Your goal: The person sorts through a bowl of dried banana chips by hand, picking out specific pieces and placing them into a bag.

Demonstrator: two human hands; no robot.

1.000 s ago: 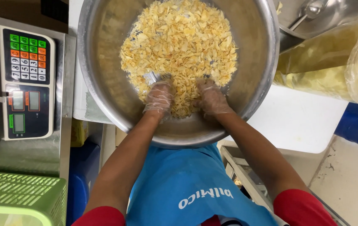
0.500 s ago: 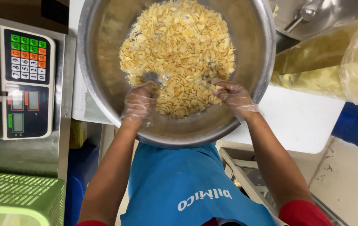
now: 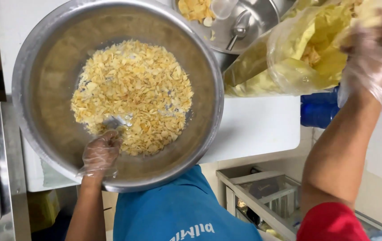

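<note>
A large steel bowl [image 3: 34, 89] sat on a white bench [image 3: 253, 125], holding a heap of pale yellow chips [image 3: 133, 96]. The left hand [image 3: 100, 154], in a thin clear glove, rested inside the bowl at the near edge of the heap, its fingers closed around a small metal scoop [image 3: 116, 121]. The right hand [image 3: 374, 56], also gloved, was raised off to the side and gripped a clear plastic bag [image 3: 302, 58] full of chips. Beyond the bowl stood a smaller steel bowl [image 3: 253, 22] with a few chips in it.
</note>
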